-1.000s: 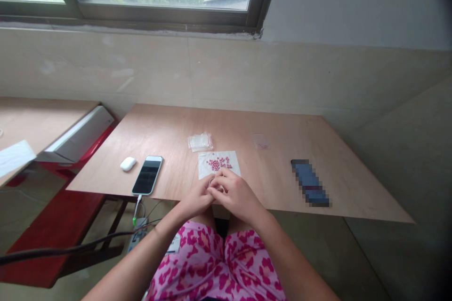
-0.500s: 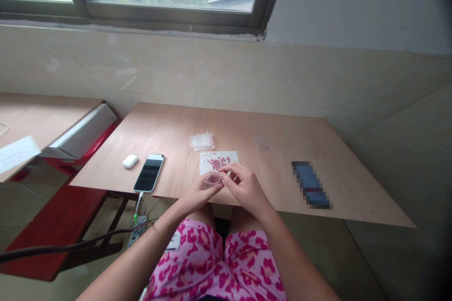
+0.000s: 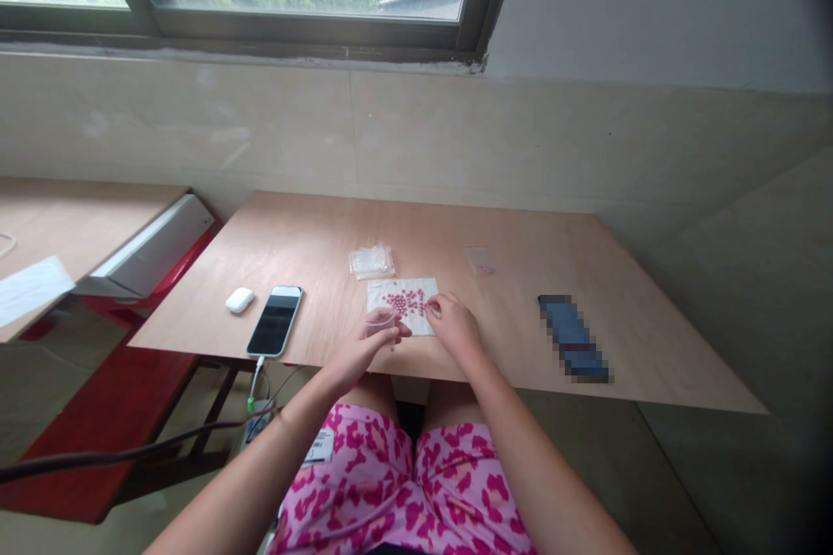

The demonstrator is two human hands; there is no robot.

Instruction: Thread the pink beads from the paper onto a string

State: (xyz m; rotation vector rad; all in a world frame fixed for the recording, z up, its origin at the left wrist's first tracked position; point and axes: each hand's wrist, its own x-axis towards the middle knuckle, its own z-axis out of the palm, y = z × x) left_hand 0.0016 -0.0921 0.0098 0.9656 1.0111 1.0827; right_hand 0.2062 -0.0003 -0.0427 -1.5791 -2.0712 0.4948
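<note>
My left hand (image 3: 364,342) is closed on a small clear plastic bag (image 3: 381,323), its mouth spread a little, at the front left of a white sheet (image 3: 426,329). Many small pink beads (image 3: 396,303) lie loose on that sheet. At the sheet's right side my right hand (image 3: 452,325) has its thumb and forefinger pinched together down among the beads. Whatever sits between those fingertips is too small to make out.
Behind the sheet lies a stack of clear bags (image 3: 371,261). A bag with a few pink beads (image 3: 482,262) is to its right. A charging phone (image 3: 277,321) and white earbud case (image 3: 240,300) are at left, a blurred dark device (image 3: 573,338) at right.
My right hand has moved away from the bag, rightward and down to the beads on the sheet. My left hand stays nearly in place with the bag, shifted slightly left.
</note>
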